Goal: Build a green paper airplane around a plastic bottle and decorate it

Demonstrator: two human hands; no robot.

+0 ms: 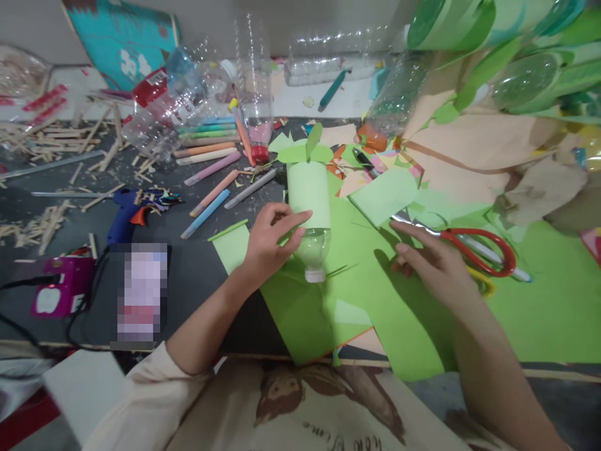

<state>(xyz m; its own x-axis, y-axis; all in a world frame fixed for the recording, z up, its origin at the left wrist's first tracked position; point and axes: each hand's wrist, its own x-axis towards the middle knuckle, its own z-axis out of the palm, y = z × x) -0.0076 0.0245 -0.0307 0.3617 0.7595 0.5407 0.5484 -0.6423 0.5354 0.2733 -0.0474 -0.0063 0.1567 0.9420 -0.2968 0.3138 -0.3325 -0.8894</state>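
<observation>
The wrapped bottle (307,191) is laid on the green sheet (300,332), which covers part of the dark tabletop (192,282), with its cap (315,275) pointed toward the body. It is touched by the left hand (275,241), whose fingers are half open, index and thumb laid against its side without being closed around it; how firmly it is pressed cannot be told. For good steadying, light pressure should be spread over the pale green wrap, so that neither paper nor plastic is dented and rolling is prevented. The right hand (422,257) is held palm down beside the scissors (448,236), its index extended near the blades, the other fingers loosely curled; nothing appears to be gripped. The fingertips are best kept off the blade edges. Both forearms are angled inward, elbows apart
</observation>
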